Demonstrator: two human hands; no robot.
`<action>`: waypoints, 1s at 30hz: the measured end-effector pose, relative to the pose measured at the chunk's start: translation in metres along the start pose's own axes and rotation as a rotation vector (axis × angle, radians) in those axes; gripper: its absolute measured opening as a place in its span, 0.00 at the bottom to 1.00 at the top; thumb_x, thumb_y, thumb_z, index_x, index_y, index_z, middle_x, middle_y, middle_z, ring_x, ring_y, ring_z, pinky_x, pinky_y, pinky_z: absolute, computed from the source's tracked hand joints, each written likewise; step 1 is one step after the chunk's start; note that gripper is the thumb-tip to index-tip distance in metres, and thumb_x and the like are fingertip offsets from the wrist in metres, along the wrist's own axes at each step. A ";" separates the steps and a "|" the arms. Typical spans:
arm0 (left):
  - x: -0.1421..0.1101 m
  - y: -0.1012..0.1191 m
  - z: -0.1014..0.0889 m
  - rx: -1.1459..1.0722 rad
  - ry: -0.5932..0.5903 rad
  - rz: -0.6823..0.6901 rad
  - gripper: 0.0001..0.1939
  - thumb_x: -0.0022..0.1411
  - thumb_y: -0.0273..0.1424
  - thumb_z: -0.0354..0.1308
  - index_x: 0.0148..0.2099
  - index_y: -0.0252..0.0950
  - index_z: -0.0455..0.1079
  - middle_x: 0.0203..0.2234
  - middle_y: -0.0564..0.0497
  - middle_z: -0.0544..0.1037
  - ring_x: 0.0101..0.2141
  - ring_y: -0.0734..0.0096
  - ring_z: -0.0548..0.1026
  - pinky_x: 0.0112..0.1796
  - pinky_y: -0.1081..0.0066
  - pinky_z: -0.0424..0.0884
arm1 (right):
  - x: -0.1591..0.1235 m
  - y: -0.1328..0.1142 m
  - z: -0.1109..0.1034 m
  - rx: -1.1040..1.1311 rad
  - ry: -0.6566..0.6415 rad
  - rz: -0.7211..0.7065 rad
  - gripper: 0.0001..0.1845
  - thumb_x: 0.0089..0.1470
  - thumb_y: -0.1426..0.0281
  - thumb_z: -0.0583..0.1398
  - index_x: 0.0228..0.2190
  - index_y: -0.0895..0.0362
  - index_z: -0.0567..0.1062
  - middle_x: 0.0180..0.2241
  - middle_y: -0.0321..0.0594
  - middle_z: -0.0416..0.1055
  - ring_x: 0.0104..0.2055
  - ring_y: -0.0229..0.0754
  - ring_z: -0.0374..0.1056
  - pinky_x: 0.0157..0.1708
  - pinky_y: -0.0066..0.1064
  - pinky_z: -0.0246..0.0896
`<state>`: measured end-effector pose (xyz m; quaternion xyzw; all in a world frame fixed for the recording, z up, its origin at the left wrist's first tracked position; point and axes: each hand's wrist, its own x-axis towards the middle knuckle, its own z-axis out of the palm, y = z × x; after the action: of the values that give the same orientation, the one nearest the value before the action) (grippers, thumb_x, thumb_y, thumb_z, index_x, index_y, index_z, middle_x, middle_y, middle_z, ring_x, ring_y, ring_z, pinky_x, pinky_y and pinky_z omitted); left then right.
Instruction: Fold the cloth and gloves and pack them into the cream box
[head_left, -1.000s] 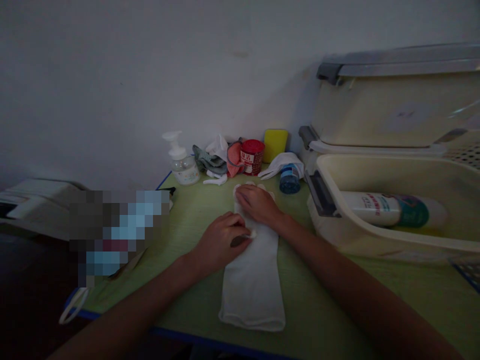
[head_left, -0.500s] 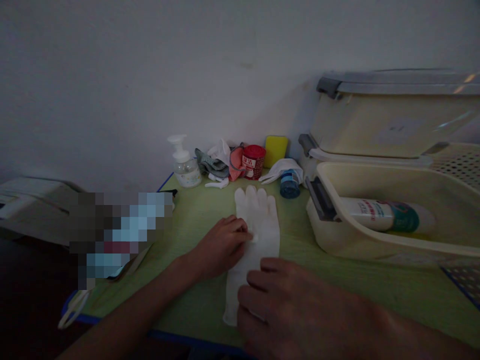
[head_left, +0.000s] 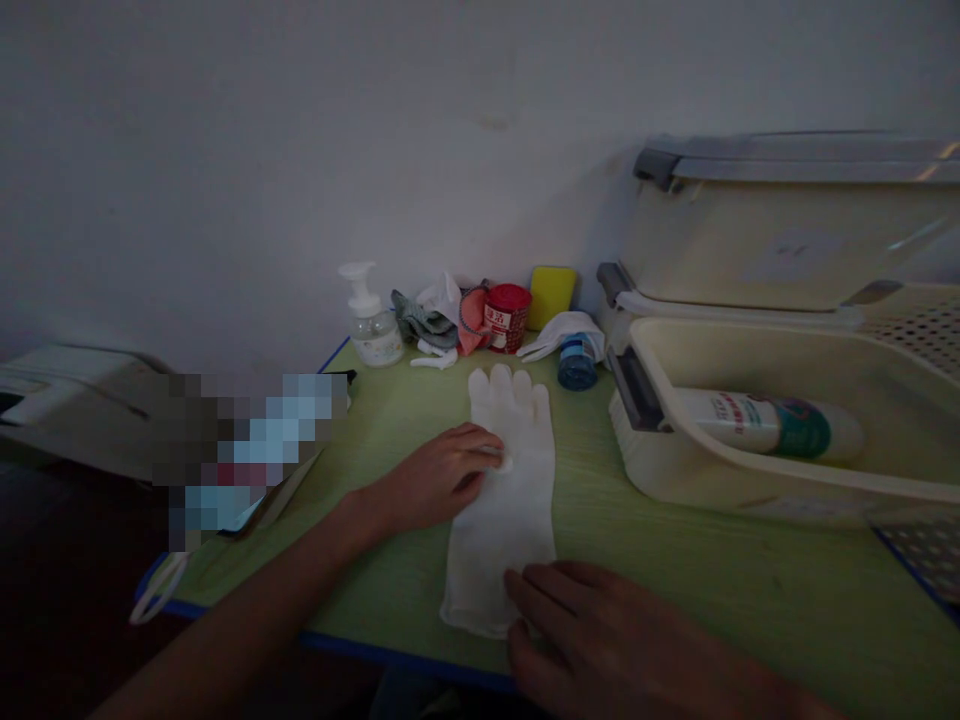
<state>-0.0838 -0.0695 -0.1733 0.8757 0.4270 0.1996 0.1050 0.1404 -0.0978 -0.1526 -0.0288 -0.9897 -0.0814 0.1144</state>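
Observation:
A white glove (head_left: 517, 510) lies flat on the green tabletop, its fingers pointing to the wall and its cuff towards me. My left hand (head_left: 450, 472) rests on the palm of the glove, thumb and fingers pinching a small bunched fold of it. By the cuff's right corner is my right hand (head_left: 592, 630), its fingers loosely bent and apart. Those fingertips touch or hover over the cuff's edge; the hand's underside is hidden.
Along the wall stand a pump bottle (head_left: 375, 325), crumpled cloths (head_left: 427, 320), a red canister (head_left: 508, 318), a yellow sponge (head_left: 552, 297) and a blue jar (head_left: 577, 363). At right, an open cream bin (head_left: 645, 470) holds a spray can (head_left: 750, 422). A blurred phone-like object (head_left: 262, 455) lies left.
My right hand has drawn back towards me and to the right, uncovering more of the cuff. My left hand keeps its pinch on the glove's palm.

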 end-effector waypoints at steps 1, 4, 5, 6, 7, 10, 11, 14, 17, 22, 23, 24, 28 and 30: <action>0.000 -0.001 0.000 0.002 -0.005 0.009 0.16 0.59 0.19 0.47 0.45 0.32 0.72 0.47 0.44 0.74 0.49 0.66 0.69 0.51 0.62 0.65 | 0.000 -0.001 0.003 -0.011 0.024 -0.009 0.05 0.51 0.76 0.56 0.31 0.55 0.67 0.31 0.40 0.74 0.29 0.41 0.69 0.22 0.29 0.59; -0.002 -0.002 0.001 0.048 -0.037 0.033 0.15 0.61 0.21 0.47 0.47 0.32 0.71 0.50 0.44 0.72 0.53 0.64 0.67 0.54 0.59 0.62 | 0.000 -0.003 0.009 -0.028 0.070 -0.033 0.07 0.50 0.77 0.55 0.31 0.53 0.66 0.36 0.45 0.75 0.31 0.41 0.70 0.22 0.28 0.59; -0.002 -0.002 0.001 0.070 -0.051 0.039 0.15 0.61 0.21 0.47 0.47 0.32 0.70 0.51 0.44 0.72 0.53 0.64 0.66 0.55 0.58 0.62 | 0.000 -0.003 0.009 -0.029 0.063 -0.046 0.07 0.51 0.77 0.55 0.31 0.53 0.66 0.38 0.46 0.75 0.31 0.41 0.70 0.23 0.28 0.60; -0.003 -0.001 0.000 0.091 -0.062 0.045 0.15 0.62 0.22 0.47 0.48 0.32 0.70 0.52 0.43 0.71 0.54 0.64 0.66 0.55 0.58 0.61 | 0.000 -0.002 0.009 -0.027 0.049 -0.062 0.06 0.51 0.76 0.55 0.32 0.53 0.67 0.40 0.48 0.75 0.32 0.41 0.71 0.23 0.28 0.61; -0.003 0.000 -0.001 0.110 -0.072 0.047 0.15 0.63 0.23 0.47 0.49 0.32 0.70 0.52 0.43 0.71 0.54 0.64 0.66 0.55 0.59 0.62 | 0.000 -0.001 0.009 -0.024 0.034 -0.079 0.06 0.52 0.76 0.55 0.32 0.54 0.67 0.41 0.48 0.75 0.33 0.41 0.71 0.24 0.28 0.62; -0.004 0.004 -0.004 0.147 -0.099 0.037 0.15 0.64 0.24 0.47 0.50 0.31 0.68 0.50 0.41 0.71 0.53 0.63 0.67 0.53 0.61 0.64 | -0.001 0.002 0.009 -0.013 0.023 -0.117 0.06 0.53 0.75 0.54 0.33 0.56 0.70 0.42 0.48 0.75 0.33 0.41 0.71 0.26 0.29 0.64; -0.004 0.005 -0.005 0.149 -0.109 0.031 0.15 0.64 0.24 0.46 0.50 0.30 0.68 0.50 0.41 0.71 0.52 0.63 0.68 0.53 0.62 0.65 | -0.002 0.002 0.009 -0.010 0.030 -0.129 0.06 0.53 0.75 0.54 0.33 0.57 0.71 0.41 0.47 0.75 0.33 0.41 0.71 0.27 0.29 0.64; -0.005 0.007 -0.005 0.134 -0.131 0.007 0.16 0.64 0.24 0.45 0.52 0.29 0.67 0.50 0.40 0.71 0.52 0.64 0.68 0.52 0.65 0.65 | -0.004 0.001 0.012 0.004 0.042 -0.141 0.08 0.54 0.74 0.54 0.32 0.60 0.74 0.42 0.48 0.75 0.35 0.42 0.71 0.30 0.30 0.66; -0.011 0.006 -0.003 0.089 -0.138 -0.029 0.18 0.65 0.25 0.45 0.56 0.32 0.63 0.54 0.42 0.68 0.54 0.65 0.66 0.54 0.65 0.63 | -0.007 -0.001 0.013 0.018 0.071 -0.133 0.08 0.53 0.74 0.55 0.29 0.60 0.75 0.42 0.49 0.75 0.36 0.44 0.71 0.32 0.32 0.67; -0.023 0.004 -0.003 -0.042 -0.135 -0.059 0.23 0.64 0.27 0.48 0.61 0.36 0.56 0.59 0.43 0.62 0.59 0.67 0.60 0.57 0.63 0.59 | -0.010 -0.003 0.010 0.104 0.087 -0.080 0.08 0.54 0.74 0.56 0.31 0.61 0.76 0.40 0.46 0.76 0.35 0.42 0.70 0.32 0.31 0.68; -0.024 0.004 -0.003 -0.049 -0.139 -0.059 0.23 0.64 0.27 0.48 0.62 0.36 0.55 0.59 0.43 0.62 0.59 0.67 0.60 0.57 0.63 0.59 | -0.010 -0.003 0.009 0.122 0.088 -0.069 0.09 0.54 0.75 0.56 0.34 0.62 0.76 0.40 0.45 0.76 0.35 0.41 0.70 0.32 0.31 0.68; -0.025 0.005 -0.004 -0.049 -0.145 -0.056 0.24 0.65 0.27 0.48 0.62 0.36 0.55 0.59 0.43 0.62 0.59 0.67 0.60 0.58 0.62 0.58 | -0.010 -0.003 0.008 0.139 0.092 -0.055 0.10 0.55 0.75 0.56 0.36 0.62 0.76 0.40 0.44 0.76 0.35 0.41 0.70 0.32 0.31 0.68; -0.027 0.009 -0.007 -0.030 -0.165 -0.032 0.23 0.66 0.29 0.47 0.62 0.35 0.56 0.59 0.43 0.62 0.59 0.66 0.60 0.58 0.63 0.58 | -0.009 -0.006 0.004 0.203 0.118 -0.013 0.14 0.55 0.74 0.56 0.43 0.66 0.72 0.39 0.41 0.76 0.36 0.39 0.70 0.31 0.29 0.68; -0.029 0.013 -0.009 -0.018 -0.169 -0.026 0.22 0.66 0.29 0.46 0.62 0.35 0.56 0.59 0.44 0.63 0.58 0.67 0.61 0.58 0.65 0.58 | -0.011 -0.010 0.001 0.211 0.105 0.002 0.13 0.55 0.75 0.57 0.43 0.66 0.72 0.38 0.39 0.77 0.35 0.37 0.70 0.28 0.28 0.67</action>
<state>-0.0949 -0.1003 -0.1683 0.8828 0.4262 0.1274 0.1509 0.1497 -0.1074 -0.1578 -0.0132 -0.9853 0.0221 0.1686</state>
